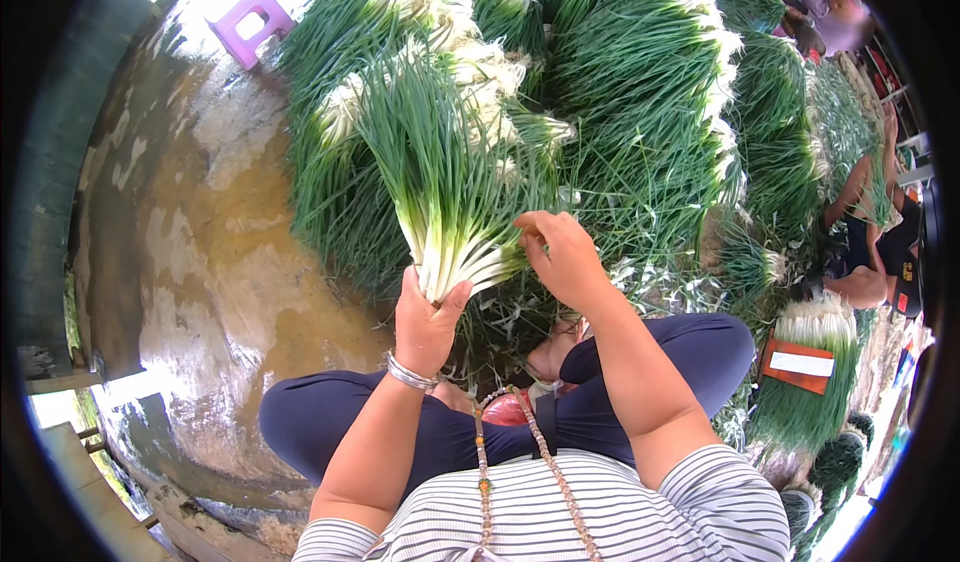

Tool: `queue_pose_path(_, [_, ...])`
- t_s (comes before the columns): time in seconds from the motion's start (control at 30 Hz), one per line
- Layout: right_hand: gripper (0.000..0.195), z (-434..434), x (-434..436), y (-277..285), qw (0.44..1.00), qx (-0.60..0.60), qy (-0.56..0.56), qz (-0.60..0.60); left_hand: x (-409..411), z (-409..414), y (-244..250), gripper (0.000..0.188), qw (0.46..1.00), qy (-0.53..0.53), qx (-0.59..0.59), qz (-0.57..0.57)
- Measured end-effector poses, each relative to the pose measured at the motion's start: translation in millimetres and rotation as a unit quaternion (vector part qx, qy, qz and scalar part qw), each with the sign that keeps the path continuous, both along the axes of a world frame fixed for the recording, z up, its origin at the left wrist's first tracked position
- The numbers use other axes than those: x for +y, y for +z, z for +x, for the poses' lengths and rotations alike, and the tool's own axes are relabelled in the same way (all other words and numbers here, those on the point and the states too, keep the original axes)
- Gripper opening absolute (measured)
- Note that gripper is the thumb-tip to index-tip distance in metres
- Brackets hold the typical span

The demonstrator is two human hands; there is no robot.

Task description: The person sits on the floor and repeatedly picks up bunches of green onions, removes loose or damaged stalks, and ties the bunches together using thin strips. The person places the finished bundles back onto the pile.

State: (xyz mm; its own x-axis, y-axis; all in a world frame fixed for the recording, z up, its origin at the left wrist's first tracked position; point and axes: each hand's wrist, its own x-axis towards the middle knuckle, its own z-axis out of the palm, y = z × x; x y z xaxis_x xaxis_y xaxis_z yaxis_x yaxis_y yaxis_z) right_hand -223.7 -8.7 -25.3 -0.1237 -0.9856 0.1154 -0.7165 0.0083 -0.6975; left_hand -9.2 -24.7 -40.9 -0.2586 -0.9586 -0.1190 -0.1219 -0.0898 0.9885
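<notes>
My left hand (427, 322), with a silver bangle at its wrist, grips a fanned bunch of spring onions (439, 217) near the white root ends. The bunch's green leaves point away from me, over the pile. Some white stalks splay out to the right, towards my right hand (559, 258). That hand is raised at the bunch's right side with its fingers bent. Whether its fingertips pinch a leaf or stalk I cannot tell. Beyond the bunch lies a large heap of spring onions (330, 179), with white roots showing in bands.
Another long stack of spring onions (637, 89) lies ahead to the right. Leaf scraps (645, 284) litter the ground. A purple plastic stool (251, 25) stands on wet concrete (217, 262). Two people sit at the right; an orange-banded bundle (799, 359) lies nearby.
</notes>
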Motion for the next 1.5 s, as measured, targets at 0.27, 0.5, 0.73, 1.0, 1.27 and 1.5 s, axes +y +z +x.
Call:
queue_pose_path(0.27, [0.01,5.8,2.2,-6.1,0.997,-0.025,-0.004,-0.079,1.2,-2.0,-2.9,0.041,0.998,-0.011,0.051,0.017])
queue_pose_path(0.5, [0.019,7.1,-8.6,19.8,0.991,0.046,0.086,-0.089,0.4,2.0,-4.8,0.029,0.989,0.012,0.115,0.094])
queue_pose_path(0.73, [0.017,5.1,-0.2,15.9,0.987,0.116,0.093,-0.059,2.5,0.1,-10.0,0.028,0.988,0.035,0.127,0.086])
queue_pose_path(1.0, [0.008,31.9,8.5,32.6,0.986,-0.002,0.122,-0.111,-2.7,-2.6,-10.5,0.032,0.994,0.043,0.102,-0.008])
queue_pose_path(1.27, [0.018,36.2,31.2,41.2,0.95,-0.147,0.274,0.011,-10.0,7.1,2.1,0.041,0.983,0.058,0.154,0.084])
queue_pose_path(1.5, [0.022,7.8,7.7,4.1,0.998,0.054,0.009,-0.009,-2.8,7.8,3.4,0.037,0.974,0.048,0.177,0.137])
